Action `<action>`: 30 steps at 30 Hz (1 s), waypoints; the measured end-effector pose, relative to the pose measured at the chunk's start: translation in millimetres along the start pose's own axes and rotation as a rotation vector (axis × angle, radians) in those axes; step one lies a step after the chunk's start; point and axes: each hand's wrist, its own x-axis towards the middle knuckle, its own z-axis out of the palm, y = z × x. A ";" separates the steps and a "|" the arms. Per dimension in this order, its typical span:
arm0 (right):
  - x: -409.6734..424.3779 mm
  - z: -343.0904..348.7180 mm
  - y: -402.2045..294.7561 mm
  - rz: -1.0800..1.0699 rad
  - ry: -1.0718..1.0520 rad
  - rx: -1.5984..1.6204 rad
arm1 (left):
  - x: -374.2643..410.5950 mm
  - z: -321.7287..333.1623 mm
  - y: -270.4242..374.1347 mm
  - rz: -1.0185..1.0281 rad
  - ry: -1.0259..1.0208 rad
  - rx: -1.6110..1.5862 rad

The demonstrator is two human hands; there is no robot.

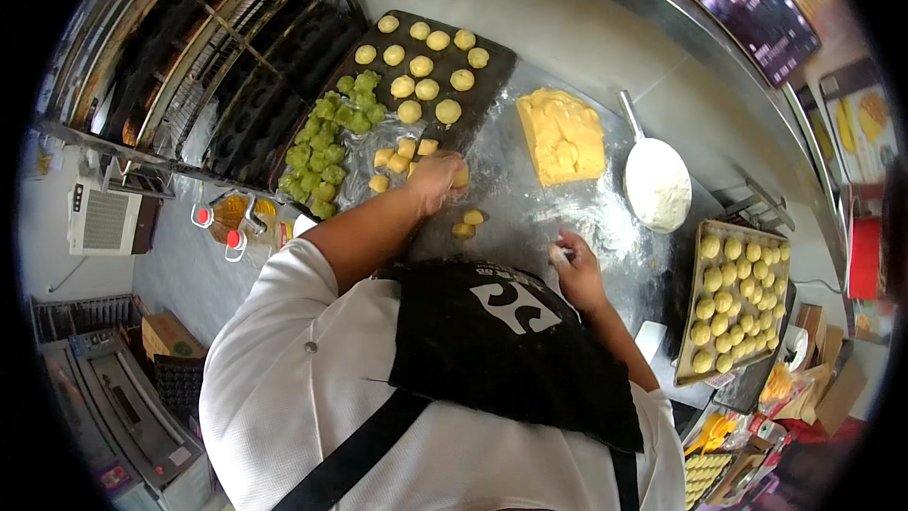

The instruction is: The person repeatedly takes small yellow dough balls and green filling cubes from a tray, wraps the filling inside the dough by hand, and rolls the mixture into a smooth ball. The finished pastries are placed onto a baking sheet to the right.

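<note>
My left hand [434,183] is slightly blurred over the steel worktop, its fingers around a yellow dough piece [461,176]. Just beyond it lie several cut dough pieces [384,157], and two small pieces [464,230] rest nearer my apron. Half curled, my right hand [578,268] hovers near the front edge with something small and pale at its fingers, too unclear to name. Mounds of green filling [316,149] sit at the left on plastic film. Behind them a dark baking tray [489,96] carries rounded dough balls [421,66].
A large yellow dough block [564,138] stands on the floured worktop [489,206]. To its right is a metal scoop of flour [657,181]. A tray of dough balls [682,341] lies at far right. A tray rack [213,14] and oil bottles [248,238] are at left.
</note>
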 end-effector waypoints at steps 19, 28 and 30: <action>11.2 -11.5 19.6 0.116 -0.020 -0.116 | 193.6 -17.4 166.5 0.446 0.325 1.859; 43.4 -5.8 -1.0 0.044 -0.176 -0.115 | 137.3 -30.8 107.4 0.986 0.433 1.339; 55.0 -5.5 -25.1 -0.052 -0.259 -0.057 | 103.8 -24.7 79.9 1.001 0.450 1.129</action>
